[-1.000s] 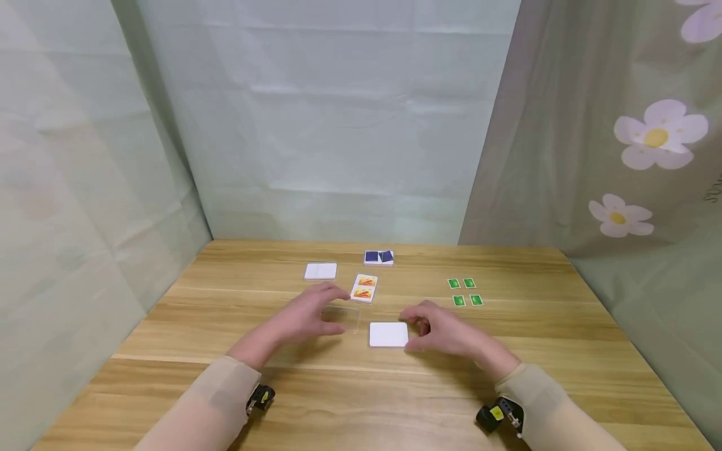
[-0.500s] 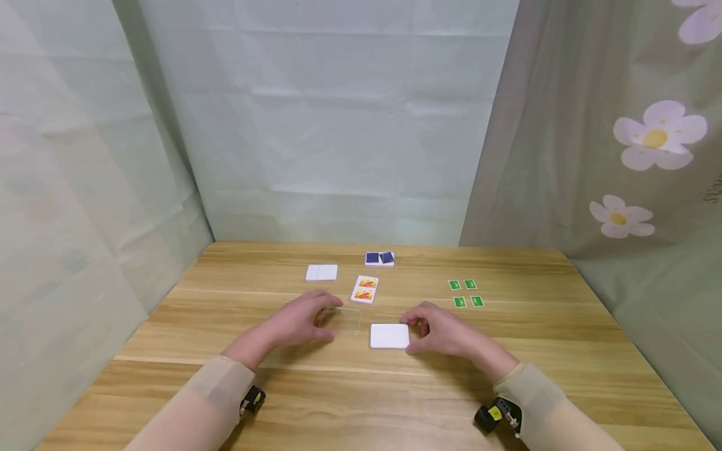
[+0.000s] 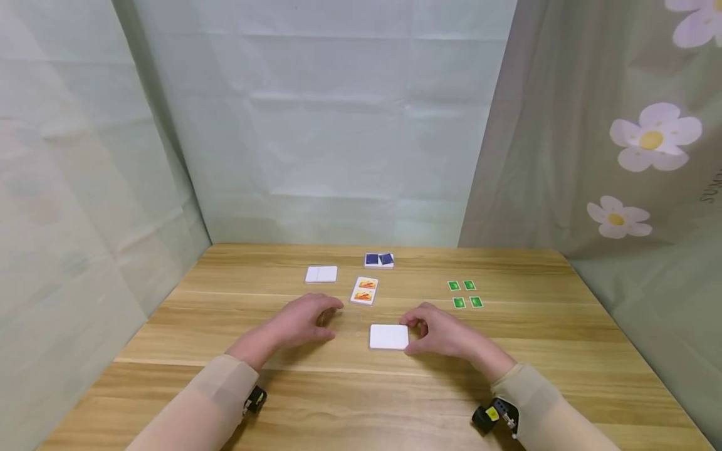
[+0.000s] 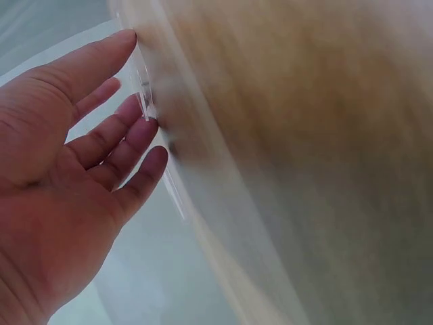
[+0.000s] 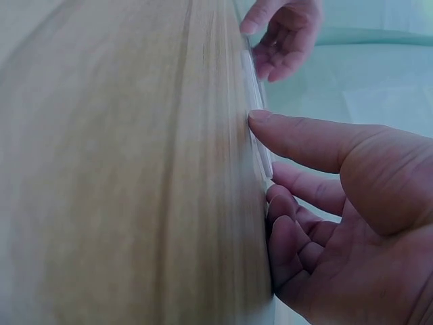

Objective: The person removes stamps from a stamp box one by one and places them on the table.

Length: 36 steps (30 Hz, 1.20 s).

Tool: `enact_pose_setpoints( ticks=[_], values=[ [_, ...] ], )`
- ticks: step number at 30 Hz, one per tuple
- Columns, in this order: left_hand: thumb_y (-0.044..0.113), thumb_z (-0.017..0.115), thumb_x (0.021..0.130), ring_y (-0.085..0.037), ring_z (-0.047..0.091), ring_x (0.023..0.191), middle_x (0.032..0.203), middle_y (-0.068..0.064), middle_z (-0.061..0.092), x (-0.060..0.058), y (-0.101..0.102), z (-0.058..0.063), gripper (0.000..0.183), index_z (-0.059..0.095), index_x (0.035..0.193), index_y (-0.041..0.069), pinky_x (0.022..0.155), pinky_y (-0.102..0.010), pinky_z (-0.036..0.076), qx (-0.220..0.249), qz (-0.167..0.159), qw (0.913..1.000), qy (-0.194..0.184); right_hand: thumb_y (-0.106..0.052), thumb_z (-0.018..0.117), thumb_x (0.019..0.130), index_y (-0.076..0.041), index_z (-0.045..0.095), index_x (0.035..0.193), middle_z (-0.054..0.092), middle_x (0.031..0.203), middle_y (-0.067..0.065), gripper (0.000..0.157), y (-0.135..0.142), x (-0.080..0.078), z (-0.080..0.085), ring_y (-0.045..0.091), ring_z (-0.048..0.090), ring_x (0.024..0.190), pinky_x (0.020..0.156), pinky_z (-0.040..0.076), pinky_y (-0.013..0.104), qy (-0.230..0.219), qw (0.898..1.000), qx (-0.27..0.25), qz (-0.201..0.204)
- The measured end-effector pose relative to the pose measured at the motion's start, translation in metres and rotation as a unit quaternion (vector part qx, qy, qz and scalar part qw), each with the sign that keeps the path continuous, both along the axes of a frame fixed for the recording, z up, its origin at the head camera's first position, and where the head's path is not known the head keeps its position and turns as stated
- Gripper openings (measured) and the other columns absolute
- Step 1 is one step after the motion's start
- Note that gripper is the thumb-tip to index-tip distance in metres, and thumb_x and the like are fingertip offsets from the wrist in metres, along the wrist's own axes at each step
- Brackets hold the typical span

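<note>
My right hand (image 3: 442, 332) grips the right end of a small flat case with a white top (image 3: 389, 337), thumb at its near corner and a finger at its far corner. In the right wrist view the thumb (image 5: 260, 116) and fingers lie along the case's thin edge. Just left of it lies a clear plastic lid (image 3: 351, 322), faint against the wood. My left hand (image 3: 299, 319) rests at the lid's left end, thumb and fingers spread apart around that end. Whether its fingertips touch the lid is hard to tell.
Behind the hands lie a white two-part card case (image 3: 321, 274), a case with dark blue squares (image 3: 379, 260) and one with orange pictures (image 3: 364, 291). Several green square cards (image 3: 465, 294) lie to the right. Cloth curtains (image 3: 333, 125) surround the wooden table (image 3: 350, 401).
The left hand has drawn back slightly to the left along the lid, its fingertips now farther from the lid's right edge. The right hand and the white-topped case have stayed put.
</note>
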<state>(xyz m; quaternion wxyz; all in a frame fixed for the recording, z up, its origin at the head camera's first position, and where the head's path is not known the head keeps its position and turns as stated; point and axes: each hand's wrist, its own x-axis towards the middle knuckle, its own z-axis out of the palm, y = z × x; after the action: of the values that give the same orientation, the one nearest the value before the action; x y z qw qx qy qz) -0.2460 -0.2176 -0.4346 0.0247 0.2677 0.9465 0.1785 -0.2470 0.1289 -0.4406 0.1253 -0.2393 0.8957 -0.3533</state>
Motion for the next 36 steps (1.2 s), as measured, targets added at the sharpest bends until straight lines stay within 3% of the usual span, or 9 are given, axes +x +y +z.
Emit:
enact_pose_setpoints(
  ticks=[4, 10, 18, 26, 36],
  values=[
    [0.023, 0.091, 0.094, -0.03, 0.068, 0.119, 0.128, -0.01, 0.074, 0.0, 0.003, 0.0, 0.056, 0.069, 0.142, 0.005, 0.108, -0.054, 0.054, -0.013, 0.0, 0.9999, 0.008, -0.015, 0.099, 0.084, -0.013, 0.077, 0.121, 0.061, 0.112, 0.002, 0.043, 0.0, 0.0, -0.001, 0.02, 0.056, 0.095, 0.082, 0.049, 0.035, 0.0, 1.0, -0.001, 0.0],
    [0.025, 0.09, 0.095, -0.032, 0.067, 0.127, 0.137, -0.012, 0.072, 0.003, 0.009, 0.004, 0.059, 0.067, 0.145, 0.006, 0.112, -0.054, 0.052, -0.001, -0.011, 0.9999, 0.01, -0.015, 0.099, 0.084, -0.013, 0.076, 0.122, 0.061, 0.112, 0.002, 0.044, 0.0, 0.0, 0.0, 0.02, 0.056, 0.095, 0.083, 0.049, 0.036, 0.003, 1.0, 0.002, 0.001],
    [0.025, 0.086, 0.098, -0.03, 0.066, 0.129, 0.141, -0.012, 0.07, 0.009, 0.038, 0.015, 0.055, 0.067, 0.147, 0.007, 0.112, -0.053, 0.052, 0.021, -0.04, 0.999, -0.006, -0.015, 0.098, 0.084, -0.013, 0.076, 0.123, 0.062, 0.112, 0.002, 0.045, 0.001, 0.001, 0.003, 0.02, 0.056, 0.096, 0.084, 0.05, 0.037, -0.002, 1.0, 0.004, 0.0],
    [0.02, 0.085, 0.098, -0.035, 0.064, 0.132, 0.142, -0.014, 0.07, 0.012, 0.059, 0.014, 0.051, 0.069, 0.143, 0.004, 0.114, -0.053, 0.051, 0.027, -0.074, 0.9968, 0.012, -0.014, 0.099, 0.084, -0.012, 0.075, 0.121, 0.062, 0.111, 0.003, 0.044, 0.0, 0.001, 0.001, 0.02, 0.057, 0.096, 0.084, 0.051, 0.038, -0.01, 1.0, -0.004, -0.004],
    [0.02, 0.087, 0.096, -0.027, 0.066, 0.121, 0.134, -0.012, 0.071, 0.012, 0.078, 0.014, 0.047, 0.072, 0.137, 0.002, 0.109, -0.045, 0.054, 0.014, -0.091, 0.9955, 0.019, -0.014, 0.1, 0.081, -0.009, 0.073, 0.117, 0.062, 0.107, 0.005, 0.046, 0.0, -0.001, 0.004, 0.021, 0.057, 0.094, 0.083, 0.05, 0.036, -0.014, 1.0, -0.01, 0.006]
  ],
)
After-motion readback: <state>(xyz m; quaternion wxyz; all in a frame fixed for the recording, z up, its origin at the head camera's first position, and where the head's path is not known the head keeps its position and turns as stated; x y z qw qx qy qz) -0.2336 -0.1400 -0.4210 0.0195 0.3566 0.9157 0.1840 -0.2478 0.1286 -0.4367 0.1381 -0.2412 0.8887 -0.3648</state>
